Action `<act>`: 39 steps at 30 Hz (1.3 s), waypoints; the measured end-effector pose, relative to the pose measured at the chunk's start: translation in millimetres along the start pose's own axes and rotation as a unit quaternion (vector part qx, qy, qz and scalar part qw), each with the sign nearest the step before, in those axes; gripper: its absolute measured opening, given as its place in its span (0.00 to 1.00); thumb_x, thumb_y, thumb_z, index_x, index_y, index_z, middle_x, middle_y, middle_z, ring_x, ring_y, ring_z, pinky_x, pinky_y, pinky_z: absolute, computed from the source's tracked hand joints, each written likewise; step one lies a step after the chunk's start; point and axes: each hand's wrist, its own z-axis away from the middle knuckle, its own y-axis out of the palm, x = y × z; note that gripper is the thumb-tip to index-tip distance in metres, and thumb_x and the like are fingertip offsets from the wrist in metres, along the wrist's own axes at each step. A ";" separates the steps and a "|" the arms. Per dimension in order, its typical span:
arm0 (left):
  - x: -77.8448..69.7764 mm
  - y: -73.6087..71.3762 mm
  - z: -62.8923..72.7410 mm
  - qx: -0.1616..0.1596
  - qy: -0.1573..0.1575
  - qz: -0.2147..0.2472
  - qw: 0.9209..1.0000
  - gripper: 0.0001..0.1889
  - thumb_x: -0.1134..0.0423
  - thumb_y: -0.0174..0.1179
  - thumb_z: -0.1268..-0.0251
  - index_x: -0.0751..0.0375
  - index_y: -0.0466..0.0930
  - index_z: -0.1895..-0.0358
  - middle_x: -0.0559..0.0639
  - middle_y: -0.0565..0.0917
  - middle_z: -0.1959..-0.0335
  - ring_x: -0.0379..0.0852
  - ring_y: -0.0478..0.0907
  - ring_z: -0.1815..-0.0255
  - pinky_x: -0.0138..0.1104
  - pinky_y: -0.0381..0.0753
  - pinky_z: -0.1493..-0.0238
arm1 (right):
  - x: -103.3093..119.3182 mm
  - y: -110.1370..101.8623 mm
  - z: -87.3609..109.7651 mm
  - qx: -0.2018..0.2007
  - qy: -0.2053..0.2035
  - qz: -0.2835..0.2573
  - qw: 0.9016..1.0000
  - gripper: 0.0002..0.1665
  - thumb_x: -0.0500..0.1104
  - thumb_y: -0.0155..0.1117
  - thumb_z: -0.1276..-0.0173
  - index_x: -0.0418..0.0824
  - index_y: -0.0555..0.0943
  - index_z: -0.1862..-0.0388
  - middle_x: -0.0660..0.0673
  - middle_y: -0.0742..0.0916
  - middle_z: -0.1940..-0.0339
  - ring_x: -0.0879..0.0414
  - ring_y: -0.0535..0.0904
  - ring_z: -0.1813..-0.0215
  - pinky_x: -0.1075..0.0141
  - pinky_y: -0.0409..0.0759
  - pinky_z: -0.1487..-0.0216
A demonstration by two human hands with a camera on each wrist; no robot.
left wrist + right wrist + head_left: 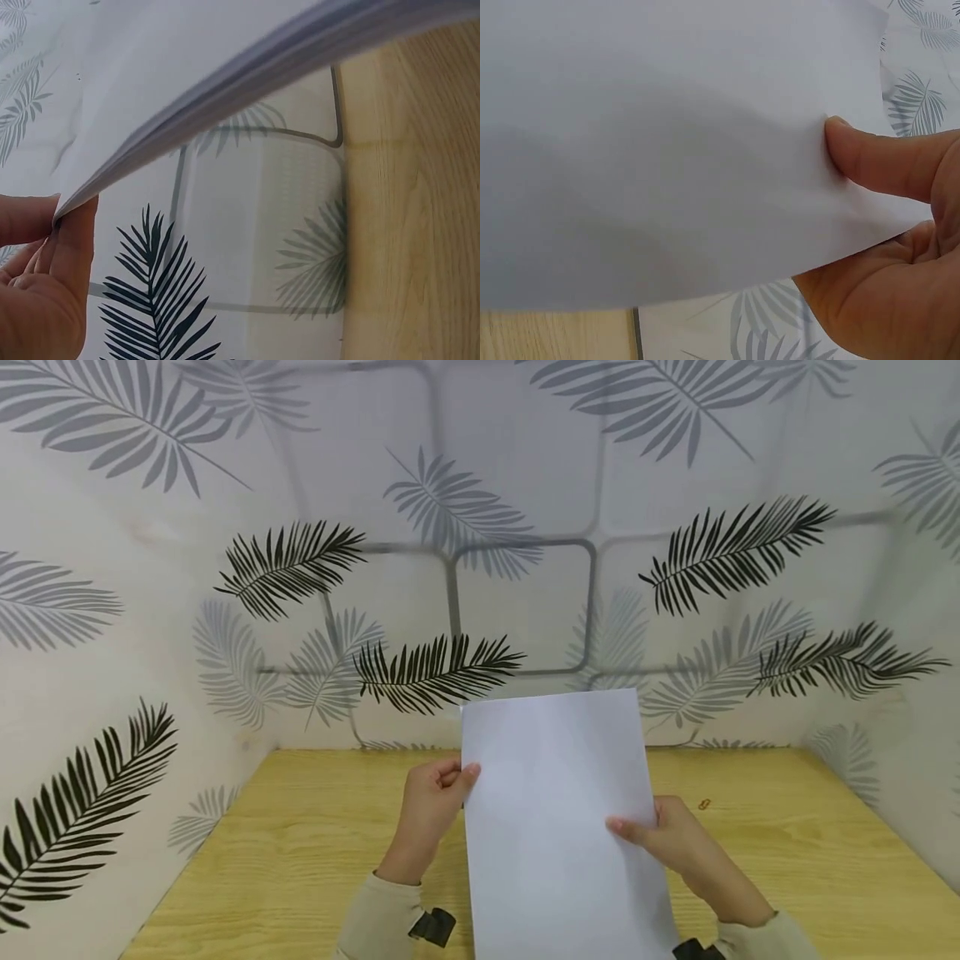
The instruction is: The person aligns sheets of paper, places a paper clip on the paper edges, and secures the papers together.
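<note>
A stack of white paper (pixel 555 827) is held up in front of me, its blank face toward the head camera. My left hand (pixel 433 806) pinches its left edge near the top, thumb in front. Lower on the right edge, my right hand (pixel 690 843) grips the stack with the thumb across the front and the other fingers behind. In the left wrist view the paper stack (pixel 217 90) shows several layered sheets along its edge, slightly fanned. The right wrist view has the paper (pixel 667 165) bowed a little under the thumb (pixel 877 161).
A light wood table (pixel 322 843) lies beneath the hands. A small orange-brown paper clip (pixel 704 804) rests on it to the right. Behind and at both sides hangs pale cloth (pixel 517 610) with a leaf pattern.
</note>
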 end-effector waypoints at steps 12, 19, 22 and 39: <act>1.7 5.9 3.6 0.000 0.007 0.027 1.000 0.10 0.66 0.61 0.34 0.74 0.84 0.63 0.46 0.73 0.87 0.36 0.56 0.87 0.28 0.55 0.83 | -18.2 -18.4 -4.5 0.092 -0.051 -0.013 0.994 0.29 0.47 0.65 0.32 0.21 0.76 0.47 0.37 0.87 0.59 0.55 0.83 0.59 0.62 0.80 0.59; 4.4 2.2 4.0 -0.001 -0.003 0.028 1.000 0.10 0.66 0.60 0.33 0.73 0.84 0.59 0.45 0.71 0.87 0.37 0.56 0.87 0.28 0.56 0.83 | -30.1 -41.4 -14.5 0.138 -0.076 -0.023 0.987 0.24 0.43 0.62 0.30 0.22 0.76 0.49 0.40 0.87 0.63 0.56 0.84 0.63 0.60 0.82 0.60; 4.9 0.5 3.6 0.000 0.001 0.029 1.000 0.11 0.66 0.60 0.32 0.74 0.84 0.58 0.44 0.69 0.88 0.37 0.55 0.87 0.29 0.54 0.82 | -34.9 -53.0 -19.2 0.122 -0.105 -0.028 0.987 0.19 0.41 0.60 0.29 0.23 0.77 0.52 0.39 0.87 0.64 0.54 0.85 0.63 0.60 0.83 0.59; 4.4 0.0 5.2 -0.004 -0.021 0.031 0.999 0.12 0.66 0.60 0.32 0.74 0.82 0.54 0.55 0.85 0.72 0.38 0.78 0.75 0.29 0.75 0.72 | -87.8 -96.0 -50.6 -0.086 -0.070 0.173 0.979 0.21 0.42 0.55 0.25 0.24 0.77 0.46 0.29 0.83 0.53 0.40 0.80 0.53 0.53 0.80 0.56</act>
